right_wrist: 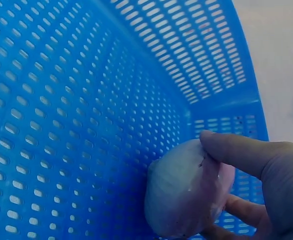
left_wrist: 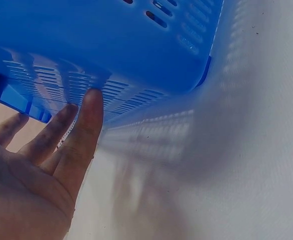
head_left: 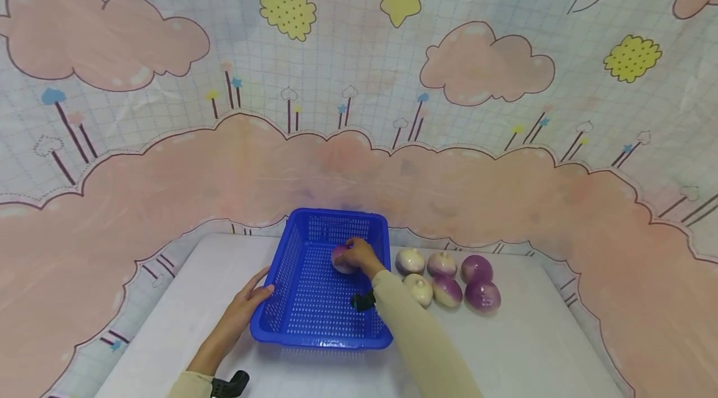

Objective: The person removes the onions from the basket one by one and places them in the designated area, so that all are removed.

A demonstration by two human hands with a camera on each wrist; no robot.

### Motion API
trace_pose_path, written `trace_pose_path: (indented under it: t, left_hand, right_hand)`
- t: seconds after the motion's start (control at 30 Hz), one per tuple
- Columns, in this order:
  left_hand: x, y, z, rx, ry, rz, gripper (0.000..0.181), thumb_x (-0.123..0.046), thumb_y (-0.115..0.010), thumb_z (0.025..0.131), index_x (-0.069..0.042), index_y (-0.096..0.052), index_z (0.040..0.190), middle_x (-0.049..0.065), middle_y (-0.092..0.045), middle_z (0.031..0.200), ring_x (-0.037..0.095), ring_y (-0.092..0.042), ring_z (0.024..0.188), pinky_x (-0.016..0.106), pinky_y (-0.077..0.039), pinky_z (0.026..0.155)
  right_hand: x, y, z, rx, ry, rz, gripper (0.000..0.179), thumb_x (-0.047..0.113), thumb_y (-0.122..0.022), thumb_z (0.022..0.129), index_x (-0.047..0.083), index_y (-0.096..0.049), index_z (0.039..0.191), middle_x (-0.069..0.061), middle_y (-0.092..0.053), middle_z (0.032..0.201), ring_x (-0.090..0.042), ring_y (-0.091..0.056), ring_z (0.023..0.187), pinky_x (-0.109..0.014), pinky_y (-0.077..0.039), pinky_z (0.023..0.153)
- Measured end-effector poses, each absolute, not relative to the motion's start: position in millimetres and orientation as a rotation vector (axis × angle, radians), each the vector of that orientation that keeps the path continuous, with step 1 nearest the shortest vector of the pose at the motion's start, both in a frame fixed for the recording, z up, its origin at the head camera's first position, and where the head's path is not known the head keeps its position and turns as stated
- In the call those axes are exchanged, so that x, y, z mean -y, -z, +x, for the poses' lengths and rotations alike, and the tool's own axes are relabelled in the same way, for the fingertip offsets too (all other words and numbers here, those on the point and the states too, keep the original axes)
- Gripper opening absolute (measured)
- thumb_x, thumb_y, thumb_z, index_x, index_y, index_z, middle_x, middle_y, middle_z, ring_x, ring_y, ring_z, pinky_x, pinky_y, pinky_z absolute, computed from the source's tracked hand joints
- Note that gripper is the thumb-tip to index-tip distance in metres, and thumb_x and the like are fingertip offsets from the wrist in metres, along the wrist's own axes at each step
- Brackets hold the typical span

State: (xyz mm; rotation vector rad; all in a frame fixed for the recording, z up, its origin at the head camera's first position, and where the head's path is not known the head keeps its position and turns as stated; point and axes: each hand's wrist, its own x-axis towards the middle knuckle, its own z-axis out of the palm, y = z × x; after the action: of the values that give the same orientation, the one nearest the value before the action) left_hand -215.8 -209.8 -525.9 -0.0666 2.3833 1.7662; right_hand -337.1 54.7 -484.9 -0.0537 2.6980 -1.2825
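Observation:
My right hand (head_left: 361, 255) grips a purple-and-white turnip (right_wrist: 186, 192) inside a blue plastic basket (head_left: 316, 342), close over its floor toward the far right. In the right wrist view the thumb presses the turnip's upper side, while the other fingers curl behind it and are partly hidden. My left hand (head_left: 244, 306) holds the basket's left rim, thumb over the edge. From the left wrist view, its other fingers (left_wrist: 89, 110) lie along the slotted outer wall.
Several more turnips (head_left: 447, 291) sit in two rows on the white table (head_left: 538, 336), just right of the basket. Some are mostly white, others mostly purple. Behind the table hangs a printed cloth (head_left: 348, 180) with clouds and stars.

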Motion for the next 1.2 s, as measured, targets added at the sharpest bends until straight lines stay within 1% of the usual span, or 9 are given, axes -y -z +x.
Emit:
trace_pose_path:
  t: [0.17, 0.33, 0.47, 0.67, 0.77, 0.97, 1.2]
  left_hand:
    - [209, 525, -215, -2.381, -1.776, -0.073, 0.07, -0.048, -0.05, 0.099, -0.025, -0.02, 0.157, 0.028, -0.035, 0.154, 0.049, -0.037, 0.14, 0.067, -0.028, 0.113]
    - [209, 527, -216, -2.385, -1.774, -0.079, 0.07, -0.049, -0.05, 0.099, -0.025, -0.02, 0.157, 0.028, -0.035, 0.154, 0.049, -0.036, 0.141, 0.068, -0.028, 0.113]
    - [210, 529, -216, -2.396, -1.757, -0.074, 0.072, -0.051, -0.05, 0.098, -0.024, -0.019, 0.158, 0.029, -0.035, 0.154, 0.05, -0.036, 0.14, 0.069, -0.028, 0.112]
    - [211, 530, -217, -2.398, -1.758, -0.067, 0.072, -0.05, -0.049, 0.099, -0.023, -0.018, 0.158, 0.029, -0.036, 0.153, 0.05, -0.038, 0.139, 0.068, -0.029, 0.112]
    - [211, 530, -217, -2.401, -1.764, -0.066, 0.072, -0.049, -0.05, 0.099, -0.023, -0.019, 0.158, 0.029, -0.037, 0.152, 0.049, -0.039, 0.139, 0.068, -0.029, 0.112]
    - [210, 529, -217, -2.402, -1.756, -0.082, 0.073, -0.05, -0.05, 0.098, -0.022, -0.018, 0.158, 0.028, -0.038, 0.152, 0.049, -0.039, 0.139, 0.067, -0.029, 0.112]
    - [209, 528, -216, -2.401, -1.769, -0.089, 0.07, -0.048, -0.05, 0.099, -0.024, -0.019, 0.158, 0.027, -0.039, 0.152, 0.048, -0.039, 0.139, 0.067, -0.029, 0.113]
  right_hand:
    - [-55, 483, -335, -2.731, 1.266, -0.063, 0.06, 0.018, -0.082, 0.071, -0.002, -0.06, 0.123, -0.024, -0.063, 0.121, -0.038, -0.061, 0.109, -0.049, -0.053, 0.095]
    - [-57, 484, -335, -2.717, 1.303, -0.094, 0.063, 0.02, -0.08, 0.074, -0.001, -0.058, 0.129, -0.024, -0.063, 0.124, -0.038, -0.061, 0.111, -0.05, -0.051, 0.097]
    - [-56, 483, -334, -2.693, 1.31, -0.106, 0.065, 0.023, -0.08, 0.076, 0.002, -0.057, 0.133, -0.022, -0.062, 0.127, -0.036, -0.06, 0.112, -0.048, -0.051, 0.098]
    - [-53, 475, -329, -2.667, 1.289, -0.163, 0.066, 0.028, -0.081, 0.076, 0.007, -0.058, 0.134, -0.02, -0.063, 0.127, -0.034, -0.061, 0.111, -0.046, -0.053, 0.095]
    - [-53, 470, -325, -2.651, 1.298, -0.193, 0.063, 0.028, -0.08, 0.077, 0.009, -0.059, 0.133, -0.019, -0.062, 0.128, -0.034, -0.061, 0.111, -0.046, -0.054, 0.092]
    - [-55, 466, -318, -2.591, 1.352, -0.167, 0.061, 0.027, -0.079, 0.078, 0.012, -0.058, 0.134, -0.019, -0.061, 0.129, -0.032, -0.062, 0.108, -0.043, -0.057, 0.08]
    - [-58, 459, -308, -2.538, 1.444, -0.181, 0.059, 0.026, -0.08, 0.079, 0.012, -0.058, 0.132, -0.02, -0.061, 0.127, -0.031, -0.063, 0.106, -0.039, -0.06, 0.076]
